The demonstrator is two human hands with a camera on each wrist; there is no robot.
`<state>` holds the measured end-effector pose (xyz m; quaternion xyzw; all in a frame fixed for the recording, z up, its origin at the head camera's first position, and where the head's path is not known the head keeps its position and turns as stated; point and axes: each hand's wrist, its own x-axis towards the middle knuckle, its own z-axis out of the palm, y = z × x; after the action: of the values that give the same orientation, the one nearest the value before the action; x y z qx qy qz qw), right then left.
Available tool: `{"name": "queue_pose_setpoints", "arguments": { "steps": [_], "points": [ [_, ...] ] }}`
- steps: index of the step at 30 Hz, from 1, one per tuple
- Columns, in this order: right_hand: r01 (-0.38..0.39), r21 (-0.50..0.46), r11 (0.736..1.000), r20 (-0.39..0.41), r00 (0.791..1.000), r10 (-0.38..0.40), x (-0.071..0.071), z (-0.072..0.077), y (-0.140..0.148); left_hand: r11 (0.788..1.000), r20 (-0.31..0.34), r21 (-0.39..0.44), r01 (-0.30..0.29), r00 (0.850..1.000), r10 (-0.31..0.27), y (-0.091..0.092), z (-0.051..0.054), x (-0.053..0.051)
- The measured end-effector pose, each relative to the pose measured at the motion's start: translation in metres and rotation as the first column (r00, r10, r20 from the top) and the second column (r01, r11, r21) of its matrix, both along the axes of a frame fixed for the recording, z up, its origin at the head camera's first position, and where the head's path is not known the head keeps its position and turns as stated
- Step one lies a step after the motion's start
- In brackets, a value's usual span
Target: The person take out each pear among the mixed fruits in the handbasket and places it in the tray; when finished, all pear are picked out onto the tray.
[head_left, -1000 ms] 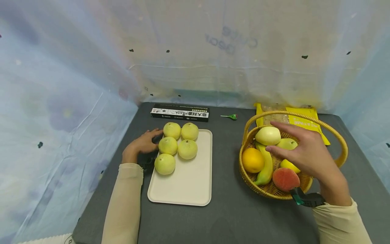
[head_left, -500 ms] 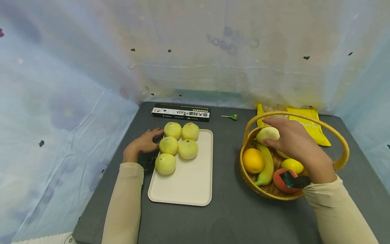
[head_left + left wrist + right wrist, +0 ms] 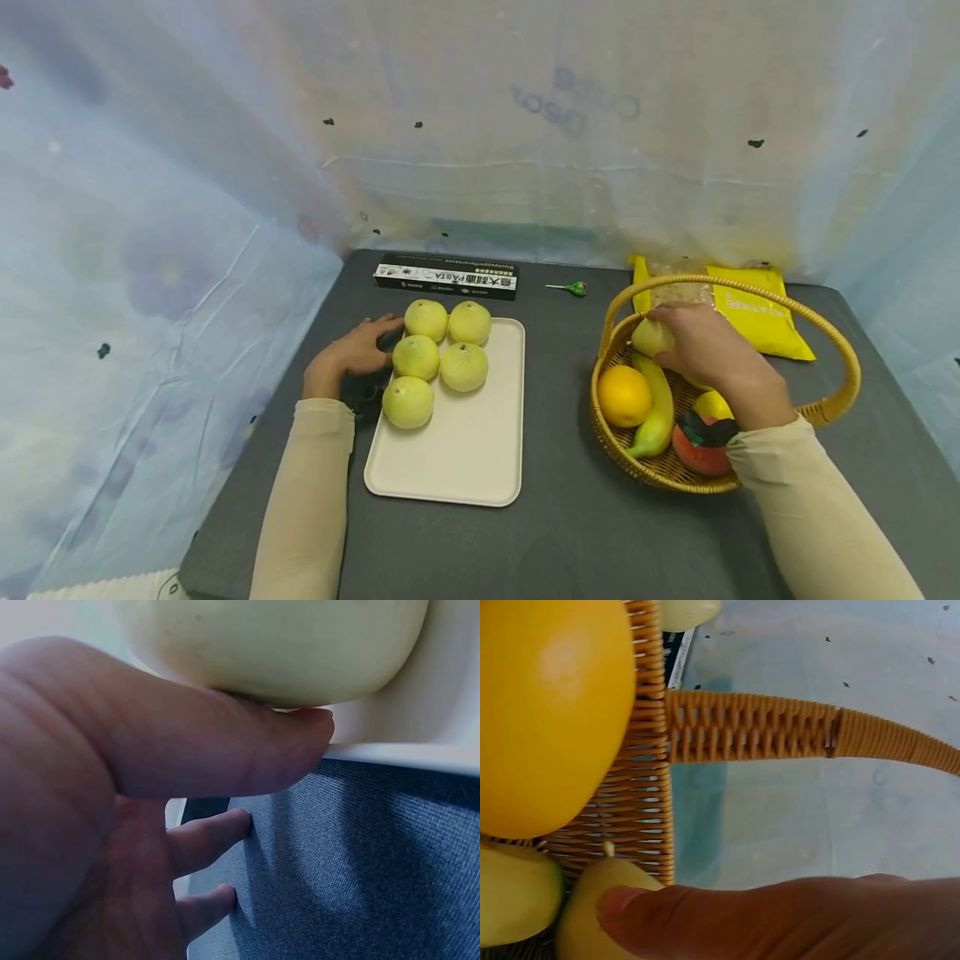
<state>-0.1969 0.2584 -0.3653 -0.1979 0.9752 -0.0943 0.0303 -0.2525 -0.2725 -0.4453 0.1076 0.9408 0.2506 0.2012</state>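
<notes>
My left hand rests on the table at the left edge of the cream tray. In the left wrist view its thumb lies along the tray rim, against the underside of a pale green pear, and two fingertips touch the dark tabletop. Several such pears sit on the tray. My right hand reaches under the handle of the wicker basket and grips a pale pear at its back. The right wrist view shows the thumb pressed on that pear; the other fingers are mostly hidden.
The basket also holds an orange, a banana, a peach and a lemon. Behind stand a black pasta box, a lollipop and a yellow food bag.
My right hand has moved left and down into the basket, and its fingers and thumb have closed around the pale pear. The left hand has stayed in place.
</notes>
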Motion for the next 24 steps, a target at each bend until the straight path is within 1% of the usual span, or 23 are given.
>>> {"name": "queue_pose_setpoints", "arguments": {
  "steps": [9,12,15,20,22,24],
  "points": [
    [-0.017,-0.024,1.000,-0.016,1.000,0.017,-0.007,-0.012,0.005,1.000,0.000,0.003,0.004,1.000,-0.004,0.000,0.002,-0.001],
    [-0.028,-0.022,0.999,-0.032,0.999,0.028,-0.009,-0.015,0.008,1.000,0.004,0.000,0.003,1.000,-0.003,0.000,0.001,-0.001],
    [-0.024,-0.026,0.999,-0.029,0.999,0.023,-0.009,-0.017,0.009,1.000,0.002,-0.001,-0.001,1.000,0.001,0.000,0.000,-0.001],
    [0.019,-0.068,0.997,-0.014,1.000,-0.020,-0.001,-0.012,0.011,1.000,0.006,0.000,-0.007,1.000,0.007,0.000,-0.001,-0.001],
    [0.045,-0.107,0.993,-0.029,0.998,-0.049,0.005,-0.010,0.011,1.000,0.010,0.003,-0.008,1.000,0.008,0.000,0.000,0.000],
    [0.066,-0.153,0.986,-0.065,0.995,-0.077,0.014,-0.008,0.011,1.000,0.010,0.001,-0.009,1.000,0.009,0.000,0.000,0.000]
  ]
}}
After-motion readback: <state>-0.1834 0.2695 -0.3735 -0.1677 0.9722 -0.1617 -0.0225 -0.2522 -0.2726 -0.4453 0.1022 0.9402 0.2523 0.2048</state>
